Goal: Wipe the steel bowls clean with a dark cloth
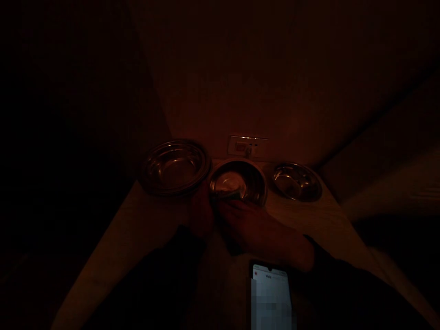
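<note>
Bending over the near rim of the middle bowl [257,181], the right hand [242,222] has curled fingers grasping a dark piece [229,242], too dim to name. The left hand [201,214] is at the bowl's left side; I cannot tell whether it is closed or touching. This bowl stands near the back edge of the worktop [323,224], between two others.

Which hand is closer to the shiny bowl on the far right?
Right. The right hand is left of that bowl, on its near side. The left hand is farther left, beside the middle bowl.
</note>
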A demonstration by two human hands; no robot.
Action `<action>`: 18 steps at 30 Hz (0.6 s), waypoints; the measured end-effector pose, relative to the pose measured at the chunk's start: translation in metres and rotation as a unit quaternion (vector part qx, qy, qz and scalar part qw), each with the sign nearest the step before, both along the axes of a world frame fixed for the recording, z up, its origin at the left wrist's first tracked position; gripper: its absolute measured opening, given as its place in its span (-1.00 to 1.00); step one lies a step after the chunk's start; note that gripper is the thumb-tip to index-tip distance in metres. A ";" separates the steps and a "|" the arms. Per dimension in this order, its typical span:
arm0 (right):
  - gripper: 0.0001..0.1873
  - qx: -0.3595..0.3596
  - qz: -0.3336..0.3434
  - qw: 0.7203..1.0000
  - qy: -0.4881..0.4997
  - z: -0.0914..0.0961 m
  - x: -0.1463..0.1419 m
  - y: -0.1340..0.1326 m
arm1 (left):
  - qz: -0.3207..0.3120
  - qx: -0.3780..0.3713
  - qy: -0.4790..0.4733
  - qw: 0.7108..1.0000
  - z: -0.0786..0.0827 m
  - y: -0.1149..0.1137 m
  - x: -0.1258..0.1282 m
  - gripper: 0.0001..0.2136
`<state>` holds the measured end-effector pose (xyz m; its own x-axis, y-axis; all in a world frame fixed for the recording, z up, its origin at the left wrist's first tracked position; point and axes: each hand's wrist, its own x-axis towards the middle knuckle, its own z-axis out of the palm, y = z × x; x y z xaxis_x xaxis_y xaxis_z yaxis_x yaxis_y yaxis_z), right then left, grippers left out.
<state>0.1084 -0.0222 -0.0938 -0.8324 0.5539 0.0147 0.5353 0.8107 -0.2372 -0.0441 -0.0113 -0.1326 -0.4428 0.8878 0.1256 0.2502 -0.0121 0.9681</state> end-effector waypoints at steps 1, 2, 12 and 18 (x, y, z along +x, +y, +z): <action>-0.52 0.003 -0.011 1.000 -0.019 0.002 0.002 -0.002 | -0.001 -0.004 -0.003 1.000 0.002 -0.001 0.000 -0.70; -0.52 0.006 -0.021 0.999 -0.039 0.004 0.003 -0.004 | -0.006 -0.008 -0.010 1.000 0.003 -0.001 0.001 -0.70; -0.61 0.034 -0.007 0.997 -0.070 0.015 0.010 -0.004 | -0.060 0.029 -0.067 0.996 0.001 0.003 0.002 -0.66; -0.57 -0.033 0.021 0.999 0.036 0.008 0.003 0.007 | -0.021 -0.008 -0.058 0.998 -0.002 0.006 0.001 -0.68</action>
<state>0.1113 -0.0155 -0.0855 -0.8528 0.5207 0.0397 0.4812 0.8131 -0.3275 -0.0428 -0.0051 -0.1347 -0.4160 0.9073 0.0619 0.1364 -0.0050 0.9906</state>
